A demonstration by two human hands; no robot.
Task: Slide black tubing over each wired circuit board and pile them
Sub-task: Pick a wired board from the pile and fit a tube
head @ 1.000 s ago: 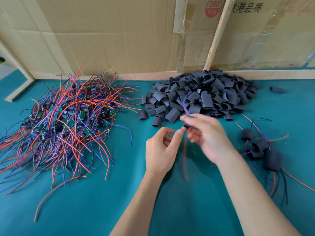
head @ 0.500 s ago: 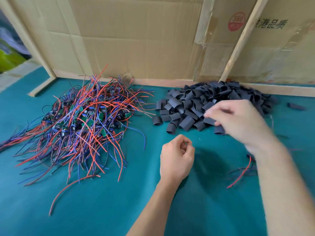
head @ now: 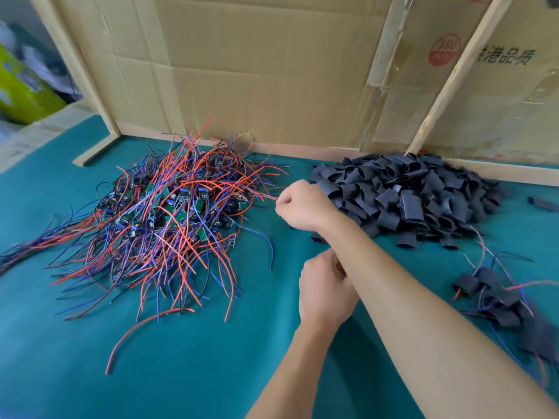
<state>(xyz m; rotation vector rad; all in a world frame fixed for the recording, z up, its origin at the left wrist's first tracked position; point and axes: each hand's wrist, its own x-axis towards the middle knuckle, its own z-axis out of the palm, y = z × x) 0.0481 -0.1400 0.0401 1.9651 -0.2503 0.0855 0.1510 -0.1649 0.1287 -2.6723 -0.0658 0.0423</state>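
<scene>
A tangled heap of wired circuit boards (head: 169, 213), with red, blue and black leads, lies at the left on the teal table (head: 181, 373). A pile of black tubing pieces (head: 408, 195) sits at the back right. Several sleeved boards (head: 499, 297) lie in a small pile at the right. My right hand (head: 305, 207) reaches across to the right edge of the wire heap with its fingers curled. A black tubing piece (head: 328, 186) sticks out at its knuckles, and thin wire ends touch its fingertips. My left hand (head: 325, 291) is curled under my right forearm, its fingers partly hidden.
A cardboard wall (head: 272, 71) with wooden strips closes off the back of the table. One stray black tubing piece (head: 543, 204) lies at the far right. A wooden strip (head: 93, 151) marks the back left corner.
My right hand left the sleeved board at the right, dipped into the tubing pile, then swung left to the wire heap. My left hand stayed curled near the middle. The camera turned left.
</scene>
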